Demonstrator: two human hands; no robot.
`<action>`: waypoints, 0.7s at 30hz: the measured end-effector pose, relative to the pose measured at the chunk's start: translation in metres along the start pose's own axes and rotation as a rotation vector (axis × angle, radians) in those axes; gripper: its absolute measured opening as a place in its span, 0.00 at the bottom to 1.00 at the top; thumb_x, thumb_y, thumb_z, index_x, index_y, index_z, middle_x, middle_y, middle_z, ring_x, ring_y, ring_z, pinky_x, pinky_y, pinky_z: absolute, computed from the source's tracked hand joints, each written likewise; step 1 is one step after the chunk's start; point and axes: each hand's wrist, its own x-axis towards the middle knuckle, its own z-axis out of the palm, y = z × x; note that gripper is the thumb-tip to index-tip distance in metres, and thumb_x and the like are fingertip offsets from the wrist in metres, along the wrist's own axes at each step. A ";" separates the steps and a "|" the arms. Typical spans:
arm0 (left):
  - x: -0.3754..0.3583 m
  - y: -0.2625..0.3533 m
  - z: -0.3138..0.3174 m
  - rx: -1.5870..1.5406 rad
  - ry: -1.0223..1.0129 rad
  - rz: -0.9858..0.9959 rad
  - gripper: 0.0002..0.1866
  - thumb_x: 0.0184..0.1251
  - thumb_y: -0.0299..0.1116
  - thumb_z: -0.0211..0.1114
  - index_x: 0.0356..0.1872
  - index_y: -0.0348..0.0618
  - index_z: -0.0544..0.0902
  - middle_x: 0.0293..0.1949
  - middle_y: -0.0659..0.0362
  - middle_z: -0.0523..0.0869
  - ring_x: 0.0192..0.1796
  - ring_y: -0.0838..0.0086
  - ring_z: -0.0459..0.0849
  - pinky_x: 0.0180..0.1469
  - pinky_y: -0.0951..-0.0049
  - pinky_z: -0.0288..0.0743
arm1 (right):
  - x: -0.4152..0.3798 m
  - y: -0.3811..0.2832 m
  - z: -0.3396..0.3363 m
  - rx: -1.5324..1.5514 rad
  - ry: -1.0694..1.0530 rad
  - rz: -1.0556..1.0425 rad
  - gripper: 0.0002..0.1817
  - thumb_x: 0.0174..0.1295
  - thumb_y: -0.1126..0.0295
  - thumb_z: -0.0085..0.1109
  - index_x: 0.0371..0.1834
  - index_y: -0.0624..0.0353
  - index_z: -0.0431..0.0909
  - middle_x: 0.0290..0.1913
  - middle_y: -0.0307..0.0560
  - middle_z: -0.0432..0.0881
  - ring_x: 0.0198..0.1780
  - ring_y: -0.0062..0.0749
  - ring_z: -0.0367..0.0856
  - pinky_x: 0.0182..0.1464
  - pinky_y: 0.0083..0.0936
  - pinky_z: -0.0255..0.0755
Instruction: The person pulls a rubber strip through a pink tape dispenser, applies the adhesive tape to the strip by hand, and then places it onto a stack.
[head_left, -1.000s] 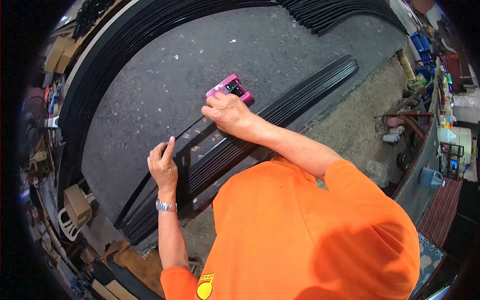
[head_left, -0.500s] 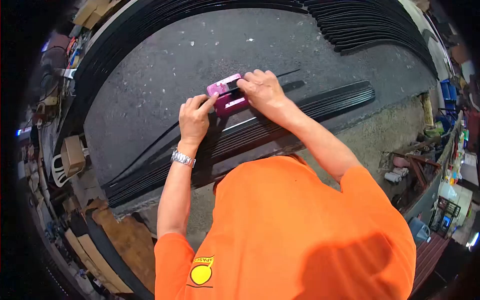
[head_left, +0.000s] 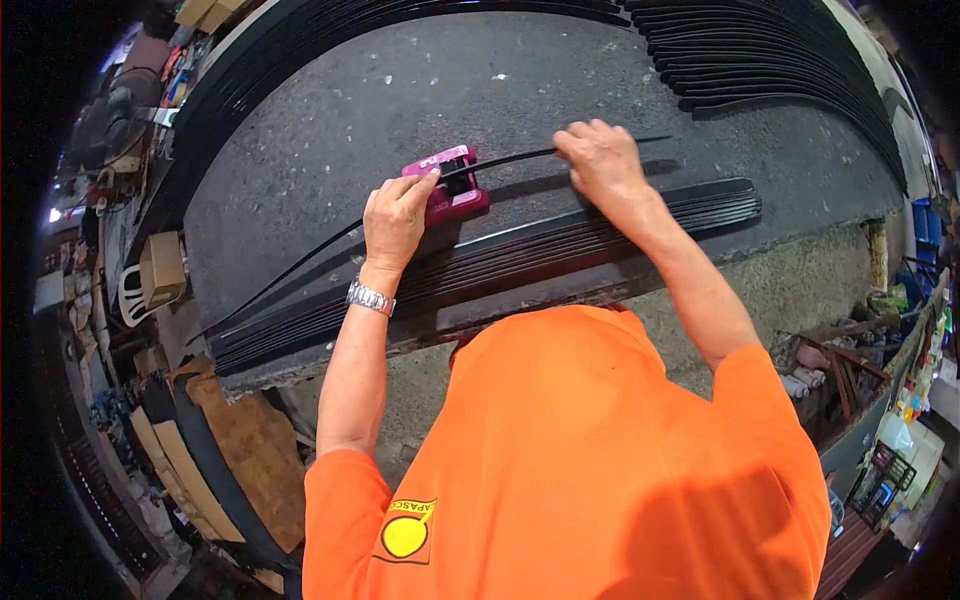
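A long, thin black strip point(head_left: 513, 157) runs across a small magenta tool point(head_left: 462, 205) with a dark middle part, which rests on the dark tabletop. My left hand point(head_left: 396, 222), with a metal watch on the wrist, pinches the strip right at the tool's left side. To the right of the tool, my right hand point(head_left: 605, 163) grips the same strip with bent fingers, its thin end sticking out beyond the hand. Leftward, the strip slopes down toward the table's lower left corner. Nearer my body lies a bundle of similar black strips point(head_left: 490, 247) along the table's front edge.
Many black strips point(head_left: 765, 60) are stacked at the back right, and more curve along the far left edge point(head_left: 225, 110). The dark worktable point(head_left: 480, 85) has small pale flecks. A cardboard box point(head_left: 162, 264) stands on a chair left of it.
My right hand has moved right along the strip, away from the magenta tool. More of the strip shows between my hands. My left hand stays by the tool.
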 end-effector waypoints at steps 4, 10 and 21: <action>-0.002 -0.003 -0.005 0.027 -0.016 -0.037 0.11 0.66 0.32 0.69 0.48 0.51 0.89 0.40 0.61 0.90 0.43 0.67 0.87 0.44 0.65 0.78 | -0.025 0.039 -0.014 -0.065 0.019 0.075 0.06 0.54 0.75 0.63 0.32 0.49 0.80 0.32 0.39 0.82 0.39 0.40 0.83 0.38 0.41 0.75; 0.000 -0.003 -0.011 0.036 -0.081 -0.083 0.12 0.65 0.32 0.71 0.49 0.47 0.90 0.41 0.56 0.91 0.43 0.62 0.89 0.45 0.64 0.82 | -0.078 0.106 -0.048 -0.204 0.006 0.205 0.05 0.61 0.65 0.66 0.35 0.47 0.80 0.34 0.39 0.82 0.38 0.41 0.84 0.37 0.40 0.77; 0.013 0.007 -0.013 0.098 -0.138 -0.097 0.10 0.67 0.36 0.70 0.45 0.45 0.90 0.40 0.55 0.91 0.41 0.61 0.89 0.44 0.64 0.82 | -0.196 0.250 -0.137 -0.531 -0.197 0.561 0.08 0.70 0.59 0.58 0.45 0.47 0.80 0.40 0.43 0.84 0.45 0.48 0.85 0.43 0.47 0.77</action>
